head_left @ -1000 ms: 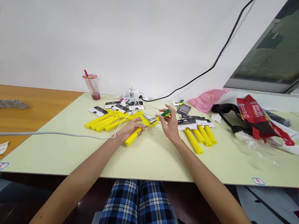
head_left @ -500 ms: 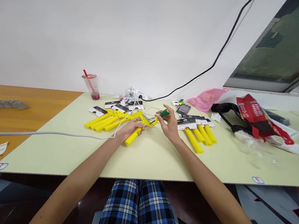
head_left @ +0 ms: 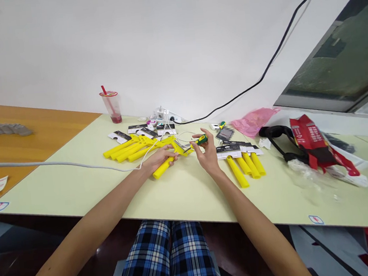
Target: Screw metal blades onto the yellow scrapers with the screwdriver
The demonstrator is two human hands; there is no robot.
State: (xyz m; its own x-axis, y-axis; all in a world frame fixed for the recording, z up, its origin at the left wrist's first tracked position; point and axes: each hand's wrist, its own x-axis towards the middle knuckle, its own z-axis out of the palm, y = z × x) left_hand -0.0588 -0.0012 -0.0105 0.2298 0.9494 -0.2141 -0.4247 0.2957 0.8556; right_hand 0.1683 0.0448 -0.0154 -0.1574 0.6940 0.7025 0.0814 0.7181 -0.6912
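Note:
My left hand (head_left: pixel 158 158) is closed around the yellow scraper (head_left: pixel 161 168), its tubular handle pointing toward me and its flat head angled away to the right. In my right hand (head_left: pixel 208 156) is a screwdriver (head_left: pixel 201 140) with a green and yellow handle, pinched between the fingers. The shaft slants down to the left and its tip is at the scraper's head; whether it sits in a screw is too small to see. Left of my hands lie several yellow scrapers (head_left: pixel 125 151) side by side. More carded yellow scrapers (head_left: pixel 238 172) lie to the right.
A cup with a red straw (head_left: pixel 112 106) stands near the wall. Behind my hands is a power strip (head_left: pixel 165 113) with cables; a white cable (head_left: pixel 85 163) crosses over my left wrist. Right are a pink plastic bag (head_left: pixel 254 122), a black strap (head_left: pixel 273 140) and red packaging (head_left: pixel 311 139).
The view has shifted very slightly. Both hands keep their grips on the scraper and screwdriver; the screwdriver handle appears slightly turned in my right fingers.

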